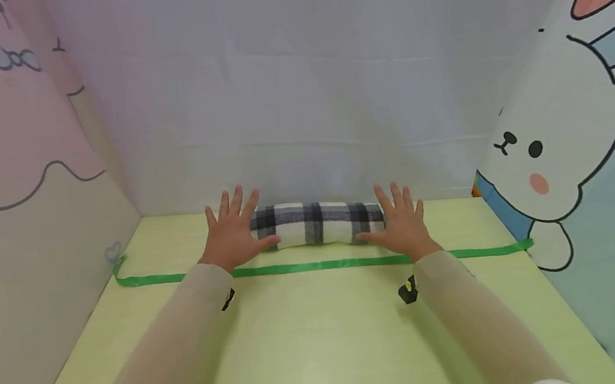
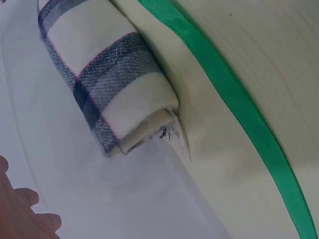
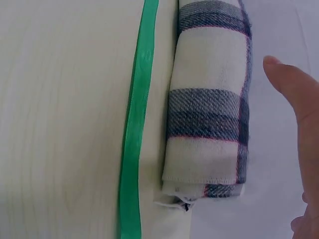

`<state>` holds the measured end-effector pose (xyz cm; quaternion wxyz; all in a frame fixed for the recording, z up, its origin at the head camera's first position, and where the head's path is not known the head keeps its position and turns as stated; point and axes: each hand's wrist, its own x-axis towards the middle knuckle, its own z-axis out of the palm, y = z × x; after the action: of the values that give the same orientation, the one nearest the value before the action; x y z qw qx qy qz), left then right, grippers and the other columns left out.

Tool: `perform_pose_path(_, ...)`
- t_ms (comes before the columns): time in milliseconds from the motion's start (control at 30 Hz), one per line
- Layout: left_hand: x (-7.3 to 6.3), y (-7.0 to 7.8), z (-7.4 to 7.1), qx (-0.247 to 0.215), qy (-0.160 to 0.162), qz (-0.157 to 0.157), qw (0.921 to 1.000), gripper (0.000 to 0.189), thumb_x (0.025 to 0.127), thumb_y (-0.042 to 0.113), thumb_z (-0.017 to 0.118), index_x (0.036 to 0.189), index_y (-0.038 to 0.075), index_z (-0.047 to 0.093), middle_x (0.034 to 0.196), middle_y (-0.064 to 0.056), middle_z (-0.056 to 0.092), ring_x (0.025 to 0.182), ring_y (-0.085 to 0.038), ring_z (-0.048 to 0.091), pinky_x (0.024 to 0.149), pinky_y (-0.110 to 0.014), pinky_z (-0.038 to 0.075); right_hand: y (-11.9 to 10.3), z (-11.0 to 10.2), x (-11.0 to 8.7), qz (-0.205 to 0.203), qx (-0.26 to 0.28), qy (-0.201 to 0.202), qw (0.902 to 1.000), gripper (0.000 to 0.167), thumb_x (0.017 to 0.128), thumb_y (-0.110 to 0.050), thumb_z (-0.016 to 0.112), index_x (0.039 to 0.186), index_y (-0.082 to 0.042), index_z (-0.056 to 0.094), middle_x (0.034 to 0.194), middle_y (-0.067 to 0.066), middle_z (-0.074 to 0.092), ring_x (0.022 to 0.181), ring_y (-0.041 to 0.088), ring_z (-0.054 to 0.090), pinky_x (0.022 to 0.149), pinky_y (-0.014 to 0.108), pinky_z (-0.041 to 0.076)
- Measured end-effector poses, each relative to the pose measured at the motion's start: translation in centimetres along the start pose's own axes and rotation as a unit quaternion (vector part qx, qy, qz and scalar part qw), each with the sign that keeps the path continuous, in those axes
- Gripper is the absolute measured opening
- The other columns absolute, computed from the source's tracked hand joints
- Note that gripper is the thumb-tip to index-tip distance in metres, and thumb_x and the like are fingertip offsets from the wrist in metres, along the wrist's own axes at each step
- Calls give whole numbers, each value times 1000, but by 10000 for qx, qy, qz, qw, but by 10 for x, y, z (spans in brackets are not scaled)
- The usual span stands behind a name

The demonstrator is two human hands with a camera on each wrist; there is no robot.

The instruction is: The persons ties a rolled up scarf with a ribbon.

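Observation:
A rolled plaid scarf (image 1: 314, 223), white with dark grey bands and thin pink lines, lies lengthwise at the back of the table. My left hand (image 1: 232, 233) is spread by its left end, fingers pointing to the back wall and thumb overlapping the scarf in the head view. At the other end my right hand (image 1: 402, 224) is spread the same way. Both wrist views show the hands apart from the cloth: fingertips (image 2: 47, 221) at the lower left in one, a thumb (image 3: 291, 82) beside the roll in the other. Loose threads (image 3: 174, 203) hang from the scarf's end.
A green ribbon (image 1: 316, 266) runs across the pale yellow table (image 1: 314, 338), just in front of the scarf. White sheeting (image 1: 295, 91) hangs behind. Printed cartoon panels stand on both sides, with a rabbit (image 1: 562, 154) on the right one. Dark wrist devices (image 1: 408, 290) show under the sleeves.

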<state>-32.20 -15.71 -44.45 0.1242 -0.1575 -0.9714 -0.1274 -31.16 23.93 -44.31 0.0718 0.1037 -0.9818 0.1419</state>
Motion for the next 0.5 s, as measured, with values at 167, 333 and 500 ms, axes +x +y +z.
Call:
perform_pose_path(167,12,6,17,101,-123,239,9996,116,82,84,61,168,29,7,173,-10,-3,157,-38,-5,117,-75,-3,-9,17,9,-95,-113,-40,9999,123,79,-76,72,168,-25,5,171,20,1,154,48,-1,115,77,1)
perform_pose_path(333,26,8,35,392,-409,601,9966,111,83,78,67,168,28,14,172,-13,3,156,-42,-2,117,-74,-3,-20,30,20,-158,-298,-148,9993,120,80,-70,76,168,-22,9,170,21,6,154,48,0,117,75,1)
perform_pose_path(500,35,9,46,760,-779,687,9917,105,86,74,67,167,30,16,172,-15,7,156,-43,1,118,-72,-4,-25,44,28,-242,-346,-209,9989,113,83,-64,78,168,-23,14,170,20,9,154,48,1,118,73,1)
